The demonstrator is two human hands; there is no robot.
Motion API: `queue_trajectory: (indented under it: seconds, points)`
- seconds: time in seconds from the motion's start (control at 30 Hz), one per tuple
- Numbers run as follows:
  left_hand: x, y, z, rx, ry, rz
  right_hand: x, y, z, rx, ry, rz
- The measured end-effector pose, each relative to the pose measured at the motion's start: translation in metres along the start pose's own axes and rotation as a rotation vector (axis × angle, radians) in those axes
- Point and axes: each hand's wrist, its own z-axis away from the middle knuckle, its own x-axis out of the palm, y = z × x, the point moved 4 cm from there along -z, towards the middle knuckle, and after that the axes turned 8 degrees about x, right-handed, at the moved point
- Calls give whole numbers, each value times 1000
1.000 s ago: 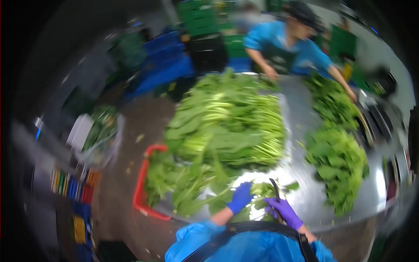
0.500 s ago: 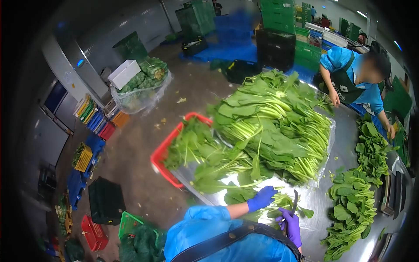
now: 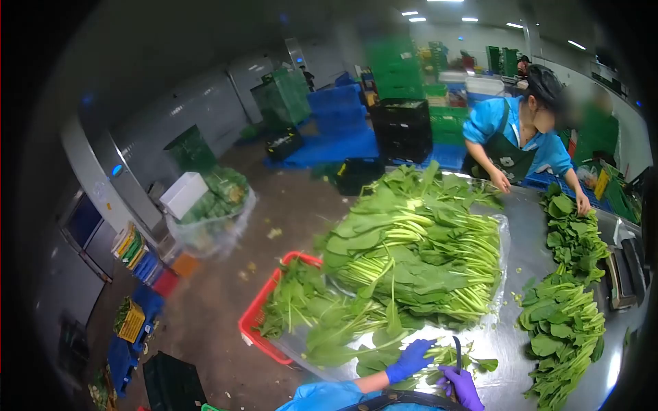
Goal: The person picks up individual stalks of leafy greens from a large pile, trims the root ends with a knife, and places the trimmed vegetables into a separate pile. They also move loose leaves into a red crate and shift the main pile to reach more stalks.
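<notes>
My left hand [image 3: 410, 362], in a purple glove, rests on a small bunch of leafy greens [image 3: 439, 356] at the near edge of the metal table [image 3: 517, 373]. Wrapped round the handle of a curved knife [image 3: 458, 353] is my right hand [image 3: 460, 388], also gloved; the blade points away from me beside the bunch. A large pile of long-stemmed greens [image 3: 425, 260] lies just beyond my hands. More greens lie in rows [image 3: 562, 335] along the right side of the table.
A red basket [image 3: 259, 301] with leaves stands at the table's left edge. Across the table, a co-worker [image 3: 514, 137] reaches toward the greens. Stacked crates [image 3: 401, 130] stand behind, and a bagged load of vegetables [image 3: 223, 198] sits on the floor at left.
The view has tilted up, so the table and hands appear lower. The co-worker's head is more upright, with one hand now at the right row of greens. My right hand still holds the knife.
</notes>
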Motion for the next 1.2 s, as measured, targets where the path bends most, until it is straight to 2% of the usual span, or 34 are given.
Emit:
queue_trajectory:
  seconds: [0.03,0.1,0.17,0.23,0.27,0.4,0.43,0.5,0.53,0.57,0.67,0.7,0.77,0.83,0.93,1.0,1.1,1.2]
  points:
    - [-2,-3,0,17,17,8,-2,-2,1,13,15,-1]
    - [-28,18,-7,-75,34,50,-2,-7,1,-15,56,-5]
    - [-36,15,-11,19,109,-50,-6,-6,-2,-24,71,-11]
    - [-77,50,-22,-9,206,60,-8,-10,3,-13,109,-3]
    - [-91,57,-28,82,292,14,-11,-7,0,-27,102,-20]
    - [-151,112,-45,115,221,-13,-13,-8,2,-70,58,-84]
    - [-148,110,-43,119,218,-12,-10,-12,4,-72,61,-87]
    - [-129,110,-35,150,-34,-79,-2,-21,11,-126,56,-138]
    - [-116,107,-31,32,-183,47,1,-22,11,-121,56,-131]
    - [-108,106,-26,25,-180,52,4,-24,11,-169,69,-115]
    - [-70,90,-10,-150,-458,306,6,-23,15,-197,64,-69]
    - [-63,88,-6,-150,-456,305,7,-21,15,-175,47,-39]
    - [-53,85,-2,-172,-413,505,6,-16,11,-162,44,-48]
    - [-48,85,0,-188,-394,516,2,-14,11,-134,113,-69]
    - [-52,78,2,-235,-259,440,-2,-9,3,-129,139,-28]
    - [-53,80,1,-189,-331,379,2,-12,-2,-131,128,-27]
    - [-58,81,1,-188,-319,380,1,-11,1,-117,142,-2]
    - [-53,64,3,-153,-225,391,1,-19,5,-143,193,-39]
